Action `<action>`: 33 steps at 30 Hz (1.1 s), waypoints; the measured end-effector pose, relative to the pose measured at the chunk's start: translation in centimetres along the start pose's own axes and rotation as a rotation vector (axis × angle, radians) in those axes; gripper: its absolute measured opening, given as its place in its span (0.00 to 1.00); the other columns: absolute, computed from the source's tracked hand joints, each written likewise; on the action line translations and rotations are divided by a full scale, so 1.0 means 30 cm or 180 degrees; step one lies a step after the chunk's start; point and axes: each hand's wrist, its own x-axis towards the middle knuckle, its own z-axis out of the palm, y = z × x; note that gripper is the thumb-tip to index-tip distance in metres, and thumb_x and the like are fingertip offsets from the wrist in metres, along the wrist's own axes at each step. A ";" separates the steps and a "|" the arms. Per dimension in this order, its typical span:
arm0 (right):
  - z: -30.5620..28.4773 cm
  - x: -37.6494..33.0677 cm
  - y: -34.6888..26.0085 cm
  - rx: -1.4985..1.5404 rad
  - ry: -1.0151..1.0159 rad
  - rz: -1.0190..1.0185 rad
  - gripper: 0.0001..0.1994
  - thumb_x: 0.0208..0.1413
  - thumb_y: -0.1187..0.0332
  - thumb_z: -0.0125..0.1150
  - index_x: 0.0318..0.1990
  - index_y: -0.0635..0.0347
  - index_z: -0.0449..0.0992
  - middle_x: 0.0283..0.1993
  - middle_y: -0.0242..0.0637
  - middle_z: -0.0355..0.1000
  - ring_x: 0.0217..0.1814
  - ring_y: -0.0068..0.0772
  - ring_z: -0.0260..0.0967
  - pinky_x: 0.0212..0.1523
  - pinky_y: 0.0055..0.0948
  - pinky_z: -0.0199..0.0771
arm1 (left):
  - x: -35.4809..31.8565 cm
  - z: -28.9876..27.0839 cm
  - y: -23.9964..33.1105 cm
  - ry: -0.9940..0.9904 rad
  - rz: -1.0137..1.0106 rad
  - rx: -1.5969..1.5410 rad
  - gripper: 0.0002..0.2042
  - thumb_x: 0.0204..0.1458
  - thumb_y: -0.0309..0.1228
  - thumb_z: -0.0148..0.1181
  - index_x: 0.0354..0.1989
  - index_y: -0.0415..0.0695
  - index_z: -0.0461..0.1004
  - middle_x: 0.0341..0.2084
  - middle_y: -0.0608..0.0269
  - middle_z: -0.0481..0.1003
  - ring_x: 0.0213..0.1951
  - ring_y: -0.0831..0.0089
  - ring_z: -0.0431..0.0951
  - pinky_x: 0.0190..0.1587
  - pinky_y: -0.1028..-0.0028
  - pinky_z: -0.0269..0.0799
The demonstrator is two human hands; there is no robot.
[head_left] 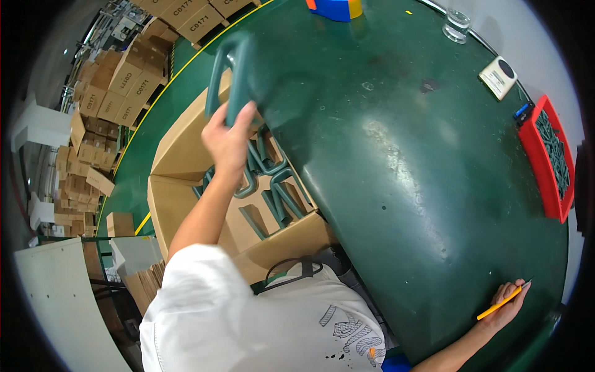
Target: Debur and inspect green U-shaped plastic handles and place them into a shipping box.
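Observation:
Up over the carton, my left hand [227,141] grips a dark green, loop-shaped handle [240,80] by its lower end; its upper part is slightly blurred. Beneath that arm, an open cardboard carton [178,147] holds several more green handles [277,206] of the same sort, lying at various angles on its bottom. At the near right of the table, my right hand [505,313] is closed round a yellow utility knife [494,309]. The blade tip of this knife points toward the table's right edge.
The green tabletop [347,155] spans the middle and right. Along its far right stand a red bin [538,164] of small green pieces, a white device [498,77] and a drinking glass [457,26]. A blue-and-yellow object [336,9] sits at the top. Stacked cartons [127,87] stand beyond a yellow floor line.

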 end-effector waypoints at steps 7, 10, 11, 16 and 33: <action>-0.020 0.013 -0.004 -0.0123 -0.0089 -0.0016 0.18 0.66 0.57 0.39 0.33 0.60 0.71 0.13 0.26 0.53 0.11 0.15 0.43 0.12 0.13 0.46 | -0.270 -0.370 -0.379 0.0693 -0.1591 0.0730 0.08 0.47 0.28 0.62 0.22 0.37 0.73 0.14 0.65 0.70 0.13 0.79 0.66 0.14 0.77 0.60; -0.019 0.011 -0.006 -0.0231 0.0121 -0.0004 0.17 0.66 0.57 0.39 0.34 0.59 0.69 0.14 0.26 0.54 0.11 0.15 0.43 0.12 0.14 0.47 | -0.397 -0.416 -0.392 0.0406 -0.2301 0.1396 0.08 0.45 0.27 0.62 0.23 0.33 0.75 0.15 0.63 0.71 0.13 0.77 0.67 0.14 0.76 0.64; -0.025 0.016 -0.006 -0.0197 -0.0026 -0.0010 0.17 0.66 0.57 0.39 0.34 0.60 0.69 0.14 0.26 0.54 0.11 0.15 0.44 0.12 0.14 0.47 | -0.423 -0.424 -0.385 0.0277 -0.2515 0.1496 0.09 0.45 0.28 0.62 0.24 0.32 0.75 0.15 0.62 0.71 0.13 0.77 0.68 0.15 0.76 0.66; -0.039 0.020 -0.004 -0.0138 -0.0049 -0.0022 0.17 0.66 0.58 0.39 0.34 0.60 0.69 0.15 0.27 0.54 0.11 0.15 0.44 0.12 0.14 0.48 | -0.461 -0.469 -0.406 -0.0720 -0.2768 0.1660 0.12 0.43 0.30 0.62 0.27 0.29 0.77 0.18 0.55 0.75 0.17 0.71 0.76 0.18 0.74 0.72; -0.007 0.005 -0.006 -0.0164 0.0000 -0.0067 0.18 0.67 0.58 0.38 0.33 0.60 0.70 0.14 0.27 0.53 0.11 0.15 0.43 0.11 0.14 0.46 | -0.472 -0.360 -0.509 -0.0567 -0.3691 0.1871 0.13 0.42 0.29 0.63 0.26 0.27 0.75 0.20 0.49 0.75 0.16 0.67 0.76 0.19 0.72 0.77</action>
